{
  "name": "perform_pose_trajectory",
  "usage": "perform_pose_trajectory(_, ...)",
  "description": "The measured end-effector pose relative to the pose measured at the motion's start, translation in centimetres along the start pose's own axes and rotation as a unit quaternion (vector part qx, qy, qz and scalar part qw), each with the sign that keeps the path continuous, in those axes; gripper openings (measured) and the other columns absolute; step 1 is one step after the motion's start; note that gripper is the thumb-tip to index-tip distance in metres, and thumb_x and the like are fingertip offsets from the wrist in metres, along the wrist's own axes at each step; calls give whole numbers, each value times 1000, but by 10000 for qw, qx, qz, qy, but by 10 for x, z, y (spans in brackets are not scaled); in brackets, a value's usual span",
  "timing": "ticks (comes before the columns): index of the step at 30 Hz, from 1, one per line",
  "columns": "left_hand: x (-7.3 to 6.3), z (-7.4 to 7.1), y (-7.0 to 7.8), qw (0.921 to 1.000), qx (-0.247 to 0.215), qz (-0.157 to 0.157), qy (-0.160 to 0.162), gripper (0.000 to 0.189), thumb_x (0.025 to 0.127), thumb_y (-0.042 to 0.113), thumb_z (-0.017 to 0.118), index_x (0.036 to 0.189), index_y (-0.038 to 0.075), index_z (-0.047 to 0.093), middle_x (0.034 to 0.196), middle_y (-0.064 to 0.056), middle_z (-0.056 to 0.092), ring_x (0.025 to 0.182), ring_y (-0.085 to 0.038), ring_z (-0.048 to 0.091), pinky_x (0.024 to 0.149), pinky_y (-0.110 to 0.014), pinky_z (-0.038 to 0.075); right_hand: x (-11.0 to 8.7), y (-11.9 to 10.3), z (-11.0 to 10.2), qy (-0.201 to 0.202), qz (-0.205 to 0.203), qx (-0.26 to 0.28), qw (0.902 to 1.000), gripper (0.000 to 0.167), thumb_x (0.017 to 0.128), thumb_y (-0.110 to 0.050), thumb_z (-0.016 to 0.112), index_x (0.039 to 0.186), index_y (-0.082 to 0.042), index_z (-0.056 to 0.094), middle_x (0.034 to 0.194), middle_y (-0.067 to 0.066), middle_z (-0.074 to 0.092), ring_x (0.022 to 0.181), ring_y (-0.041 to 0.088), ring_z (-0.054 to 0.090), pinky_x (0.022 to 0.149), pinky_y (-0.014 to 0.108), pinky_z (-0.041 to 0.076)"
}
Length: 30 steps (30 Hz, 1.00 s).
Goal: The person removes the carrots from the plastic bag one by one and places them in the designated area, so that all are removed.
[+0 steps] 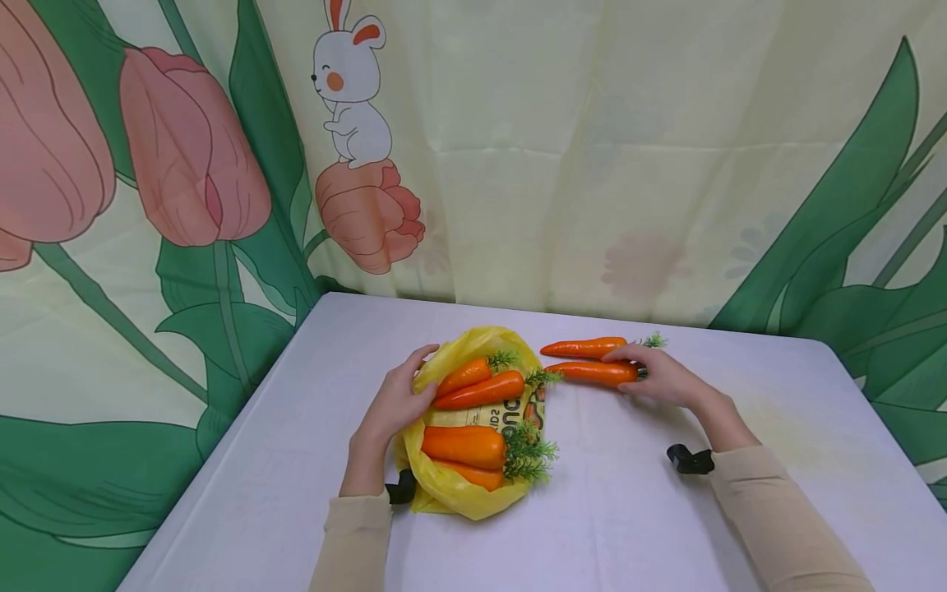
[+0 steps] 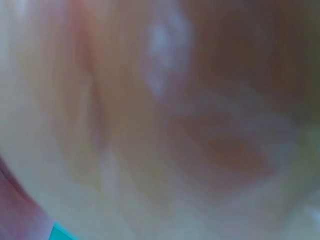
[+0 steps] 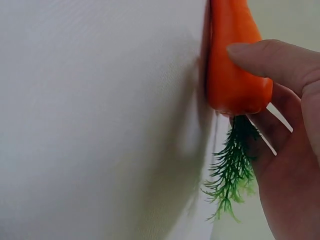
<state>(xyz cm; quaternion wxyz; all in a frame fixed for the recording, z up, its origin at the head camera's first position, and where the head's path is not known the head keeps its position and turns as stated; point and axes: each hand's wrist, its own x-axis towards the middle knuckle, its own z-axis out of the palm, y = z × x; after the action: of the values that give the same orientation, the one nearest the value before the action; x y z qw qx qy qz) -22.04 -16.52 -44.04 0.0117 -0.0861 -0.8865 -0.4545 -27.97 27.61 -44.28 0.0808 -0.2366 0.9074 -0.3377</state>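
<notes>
A yellow plastic bag (image 1: 473,505) lies with its mouth spread toward the right and several orange carrots (image 1: 462,446) with green tops in it. My left hand (image 1: 395,399) holds the bag's left rim, thumb on the inner side. The left wrist view is filled by blurred, see-through bag film. Right of the bag, my right hand (image 1: 662,378) grips a carrot (image 3: 232,70) near its leafy end, thumb across the top and fingers on the far side. Its green top (image 3: 230,170) hangs by the palm. Just behind lies another carrot (image 1: 580,348), tip pointing left.
Everything is on a table with a white cover (image 1: 607,510). A printed curtain (image 1: 518,164) with tulips and a rabbit hangs along the table's far edge. Black straps with small devices (image 1: 690,460) sit at the wrists.
</notes>
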Motion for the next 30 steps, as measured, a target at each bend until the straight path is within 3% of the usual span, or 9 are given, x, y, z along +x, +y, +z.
perform_pose_trajectory(13,-1,1,0,10000,13,33,2,59,96,12,63,152,17,44,122,-9,63,103,-26,59,94,-48,52,-4,-3,1,204,237,-234,9992,43,87,-1,75,128,-6,65,134,18,58,128,43,45,106,64,34)
perform_pose_trajectory(19,1,0,1,10000,24,85,-9,59,97,12,62,152,17,44,122,-9,63,103,-26,59,94,-47,52,-6,-6,-1,458,181,-403,9980,40,87,-3,76,125,-2,65,129,18,61,123,42,48,104,64,35)
perform_pose_trajectory(30,0,0,1,9999,-63,69,-38,59,96,13,63,152,19,45,124,-9,63,105,-26,59,95,-48,52,-5,0,3,573,183,-562,9966,35,87,0,75,121,-2,68,125,18,63,119,41,51,104,63,37)
